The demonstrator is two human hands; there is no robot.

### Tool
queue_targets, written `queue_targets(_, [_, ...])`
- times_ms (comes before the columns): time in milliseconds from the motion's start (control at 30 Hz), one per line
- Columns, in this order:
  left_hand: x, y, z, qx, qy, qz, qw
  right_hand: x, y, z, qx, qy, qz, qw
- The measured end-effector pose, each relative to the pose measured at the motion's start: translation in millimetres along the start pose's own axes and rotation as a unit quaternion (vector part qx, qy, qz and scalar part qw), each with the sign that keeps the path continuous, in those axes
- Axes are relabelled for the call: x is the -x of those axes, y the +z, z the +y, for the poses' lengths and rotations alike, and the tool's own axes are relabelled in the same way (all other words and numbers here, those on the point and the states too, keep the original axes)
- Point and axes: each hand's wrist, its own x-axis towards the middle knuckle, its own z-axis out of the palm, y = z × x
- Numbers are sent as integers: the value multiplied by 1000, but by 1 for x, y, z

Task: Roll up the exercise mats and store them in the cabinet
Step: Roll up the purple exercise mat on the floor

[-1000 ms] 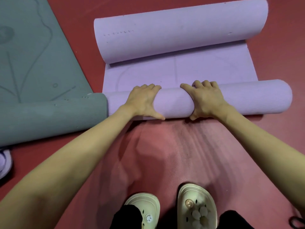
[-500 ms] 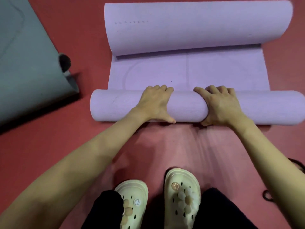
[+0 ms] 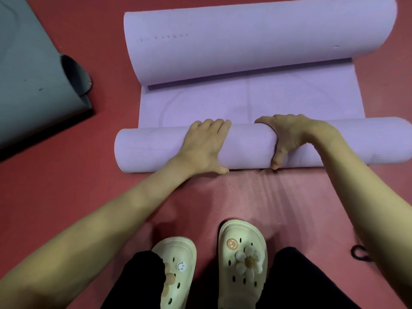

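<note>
A purple mat (image 3: 249, 108) lies on the red floor (image 3: 66, 186), partly rolled from both ends. The near roll (image 3: 247, 148) runs across the middle of the view, from about nine o'clock to three o'clock, and a much fatter far roll (image 3: 256, 41) sits at twelve o'clock; a flat strip of the mat shows between them.

The person's left hand (image 3: 204, 144) grips the near roll left of its middle, fingers curled over the top toward the flat strip and thumb tucked against the near side at floor level. The right hand (image 3: 289, 137) grips the same roll just right of its middle, fingers wrapped over the top, thumb pointing down the near face. The two hands are near each other but apart.

At ten o'clock a grey mat (image 3: 33, 74) lies on the floor, its near corner curled up into a loose fold. At six o'clock stand two cream clogs (image 3: 243, 264) with charms, below black trouser legs (image 3: 138, 282). A small black loop (image 3: 359, 253) lies on the floor at four o'clock.
</note>
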Motion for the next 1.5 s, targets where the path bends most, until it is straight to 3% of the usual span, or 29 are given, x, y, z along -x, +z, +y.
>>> queue_targets(67, [-9,-3,-4,-2,0,-23,1000,2,7,0,14,3,46,999])
queue_targets(233, [-37,-20,-24,93,-6,-104,990,9,60,-3,55,-17,296,953])
queue_targets(333, [-46,-28,-30,118,-10,-145,982,-1,74,-2,58,-22,369,927])
queue_targets(433, [-38,-24,-27,88,-17,-99,991,-9,60,1,59,-15,368,928])
queue_targets(600, [-8,-4,-7,6,-51,12,999,-15,20,2,48,-18,257,965])
queue_targets(667, [-10,1,-7,-17,-53,23,998,-17,12,3,38,-23,239,970])
queue_targets(800, [-28,-4,-22,-14,-44,7,999,-12,22,11,-13,-46,275,960])
queue_targets(967, [-43,-16,-35,32,-31,-16,999,-10,39,13,22,-48,332,942])
queue_targets(1133, [-35,-9,-32,-6,-32,24,999,-18,29,13,40,-24,344,938])
queue_targets(1333, [-19,-3,-28,27,-48,75,996,-12,41,12,32,-40,407,912])
queue_targets(1500, [24,7,-25,33,-58,84,994,6,67,-12,27,-55,400,915])
